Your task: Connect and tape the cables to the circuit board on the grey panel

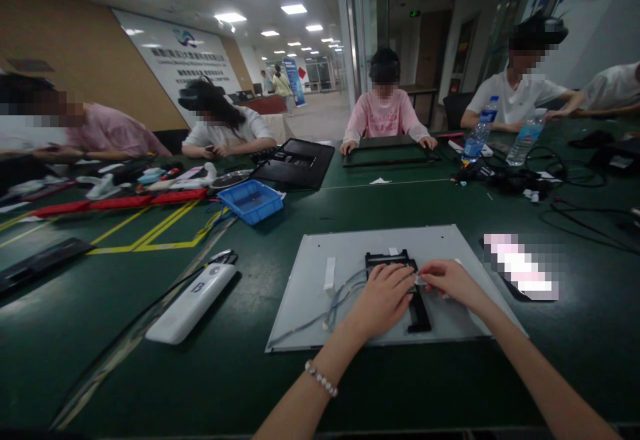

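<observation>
Green table below; left of our left hand, cables look soft, easily snagged; that hand lies flat-fingered on the black frame, likely stiff, light plastic best held by its edges; our right hand pinches a whitish scrap.

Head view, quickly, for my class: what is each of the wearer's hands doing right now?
Left hand: open, palm down on the black bracket.
Right hand: closed in a pinch; anything held is too small to identify.
</observation>
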Demonstrator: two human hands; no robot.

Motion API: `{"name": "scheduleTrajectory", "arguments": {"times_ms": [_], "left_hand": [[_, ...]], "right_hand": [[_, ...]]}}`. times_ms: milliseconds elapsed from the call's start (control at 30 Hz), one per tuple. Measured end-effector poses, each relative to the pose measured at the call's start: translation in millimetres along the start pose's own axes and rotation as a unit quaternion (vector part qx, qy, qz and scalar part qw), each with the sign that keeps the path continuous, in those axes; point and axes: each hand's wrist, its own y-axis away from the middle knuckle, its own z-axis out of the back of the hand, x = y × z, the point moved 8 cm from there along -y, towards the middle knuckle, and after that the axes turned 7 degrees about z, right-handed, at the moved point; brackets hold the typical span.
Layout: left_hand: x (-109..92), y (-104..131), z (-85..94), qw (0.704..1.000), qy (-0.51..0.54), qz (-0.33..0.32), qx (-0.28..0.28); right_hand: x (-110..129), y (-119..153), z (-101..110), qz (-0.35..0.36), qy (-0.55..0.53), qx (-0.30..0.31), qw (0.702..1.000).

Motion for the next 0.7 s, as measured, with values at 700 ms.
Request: {"name": "scheduleTrajectory", "arguments": {"times_ms": [700], "left_hand": [[-8.1,-1.5,-10.8,0.997,-0.071,-0.029,0.013]], "right_hand": [[15.5,-1.4,0.2,0.152,0.158,-0.037,0.975]]}}
